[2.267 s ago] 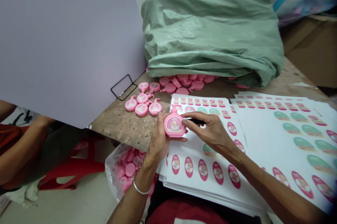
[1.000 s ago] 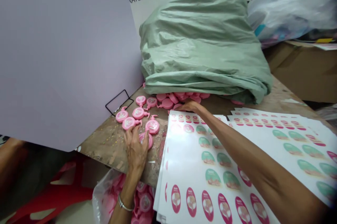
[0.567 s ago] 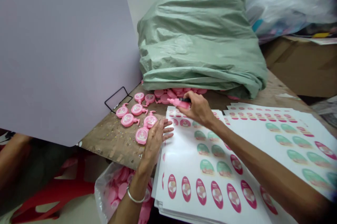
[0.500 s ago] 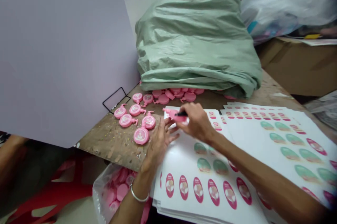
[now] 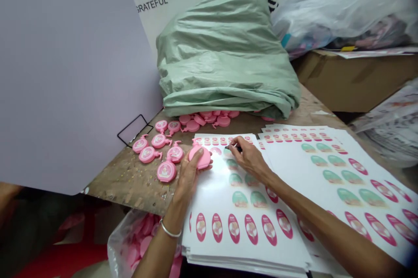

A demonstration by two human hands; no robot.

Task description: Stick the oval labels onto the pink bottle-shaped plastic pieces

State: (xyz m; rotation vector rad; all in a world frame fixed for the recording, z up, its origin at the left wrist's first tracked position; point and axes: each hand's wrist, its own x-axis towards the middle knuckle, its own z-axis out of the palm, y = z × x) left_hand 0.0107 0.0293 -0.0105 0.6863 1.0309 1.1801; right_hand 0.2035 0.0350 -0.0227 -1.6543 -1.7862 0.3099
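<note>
My left hand (image 5: 187,177), with a silver bangle at the wrist, holds a small round pink pump bottle (image 5: 200,158) by its edge, its plain face up. My right hand (image 5: 248,156) pinches a slim black tool (image 5: 238,148) whose kind I cannot make out. Its tip is at the top rows of stickers on a white sticker sheet (image 5: 212,195), the upper one of a stack. Several pink bottles with round labels (image 5: 166,171) lie on the wooden table (image 5: 130,182) to the left of my left hand.
A green sack (image 5: 225,55) stands at the back, with more pink bottles (image 5: 209,117) at its foot. Another sticker stack (image 5: 294,173) lies right. A clear bag of pink bottles (image 5: 140,243) hangs below the table edge. A black wire frame (image 5: 135,130) and a large pale panel (image 5: 65,73) are left.
The pink bottle, between both hands before, is now in my left hand alone, lower and turned plain face up. My right hand has moved away from it to the sticker sheet. The view has shifted right.
</note>
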